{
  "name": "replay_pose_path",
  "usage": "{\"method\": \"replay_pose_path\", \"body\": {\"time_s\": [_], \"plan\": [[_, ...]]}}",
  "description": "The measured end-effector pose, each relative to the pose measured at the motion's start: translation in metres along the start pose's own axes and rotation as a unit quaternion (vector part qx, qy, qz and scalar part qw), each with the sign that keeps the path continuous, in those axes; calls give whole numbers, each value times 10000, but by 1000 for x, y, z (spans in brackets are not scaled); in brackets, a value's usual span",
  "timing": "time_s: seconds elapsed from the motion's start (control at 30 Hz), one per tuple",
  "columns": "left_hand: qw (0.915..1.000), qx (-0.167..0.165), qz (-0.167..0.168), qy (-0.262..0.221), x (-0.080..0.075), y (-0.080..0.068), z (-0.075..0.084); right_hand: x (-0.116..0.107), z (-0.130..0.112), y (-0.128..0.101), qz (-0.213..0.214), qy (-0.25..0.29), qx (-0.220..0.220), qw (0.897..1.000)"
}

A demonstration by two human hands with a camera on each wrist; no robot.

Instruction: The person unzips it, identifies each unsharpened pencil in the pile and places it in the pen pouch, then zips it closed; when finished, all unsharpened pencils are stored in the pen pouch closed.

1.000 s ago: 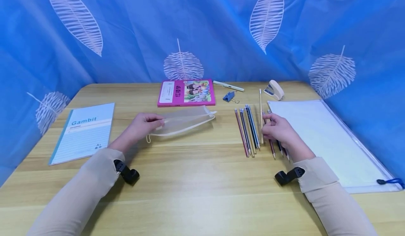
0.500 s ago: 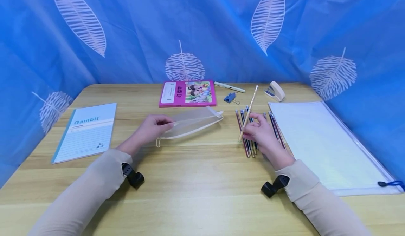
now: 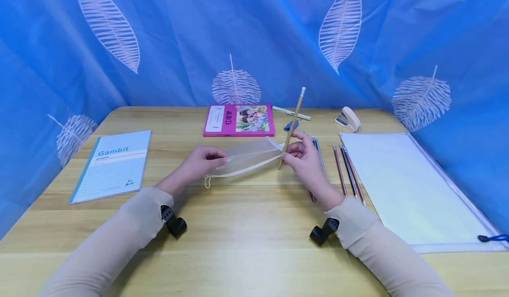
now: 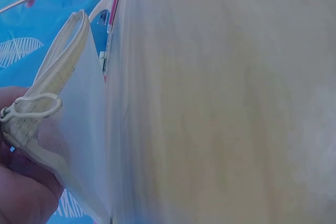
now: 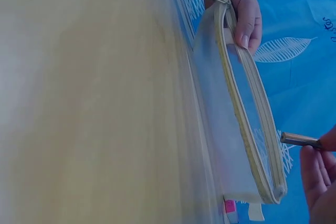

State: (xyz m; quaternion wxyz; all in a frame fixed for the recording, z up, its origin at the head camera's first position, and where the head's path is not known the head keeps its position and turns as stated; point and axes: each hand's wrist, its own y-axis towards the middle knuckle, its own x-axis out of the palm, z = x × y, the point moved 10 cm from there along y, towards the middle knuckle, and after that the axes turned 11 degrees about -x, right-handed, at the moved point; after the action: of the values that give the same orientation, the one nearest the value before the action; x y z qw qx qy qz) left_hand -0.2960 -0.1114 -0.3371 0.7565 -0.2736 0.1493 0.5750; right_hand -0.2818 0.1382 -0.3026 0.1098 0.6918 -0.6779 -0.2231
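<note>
My left hand (image 3: pixel 200 161) grips one end of a translucent white zipper pouch (image 3: pixel 248 155) above the table. In the right wrist view, the pouch's zipper mouth (image 5: pixel 237 98) gapes, with the left thumb over its edge. A cream zipper pull (image 4: pixel 38 106) hangs by the left fingers. My right hand (image 3: pixel 309 166) pinches a tan pencil (image 3: pixel 296 118) near its lower end, tilted with the eraser end up. That lower end is close beside the pouch's right end. Several pencils (image 3: pixel 339 171) lie to the right; another group (image 3: pixel 320 153) is partly hidden behind the right hand.
A pink book (image 3: pixel 238 121), a pale green pen (image 3: pixel 292 112), a blue binder clip (image 3: pixel 291 126) and a cream stapler (image 3: pixel 348 119) lie along the back. A Gambit notebook (image 3: pixel 113 166) is at left, a white zip folder (image 3: pixel 413 191) at right. Blue curtain hangs behind.
My right hand has lifted the tan pencil from beside the other pencils and carried it left to the pouch, tilting it more upright. The left hand has shifted slightly right with the pouch.
</note>
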Motion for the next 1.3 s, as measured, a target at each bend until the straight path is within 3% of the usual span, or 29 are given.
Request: {"method": "replay_pose_path", "body": {"time_s": [0.13,0.27,0.47,0.67,0.83,0.97,1.13,1.3], "plan": [[10000,-21,-48,35,1,0,1,9,-13,9,-118,-486,-751,9959],[9999,-116,-58,-23,1,1,0,18,-18,17,-449,-916,-1179,9878],[9992,-235,-135,-307,-1,4,-2,24,-20,23,-1012,-1694,-1667,9661],[9985,-174,-245,-457,-4,3,7,42,-27,27,-1971,-1964,-2439,9290],[9955,-101,-573,-745,1,4,12,51,-38,29,-2291,-1786,-2878,9126],[9922,-52,-689,-1035,2,7,15,55,-41,30,-2769,-1927,-2964,8935],[9872,-31,-817,-1369,2,10,13,59,-33,31,-3504,-2434,-2863,8579],[9776,-370,-990,-1822,4,10,5,64,-23,33,-4087,-2769,-2695,8268]]}}
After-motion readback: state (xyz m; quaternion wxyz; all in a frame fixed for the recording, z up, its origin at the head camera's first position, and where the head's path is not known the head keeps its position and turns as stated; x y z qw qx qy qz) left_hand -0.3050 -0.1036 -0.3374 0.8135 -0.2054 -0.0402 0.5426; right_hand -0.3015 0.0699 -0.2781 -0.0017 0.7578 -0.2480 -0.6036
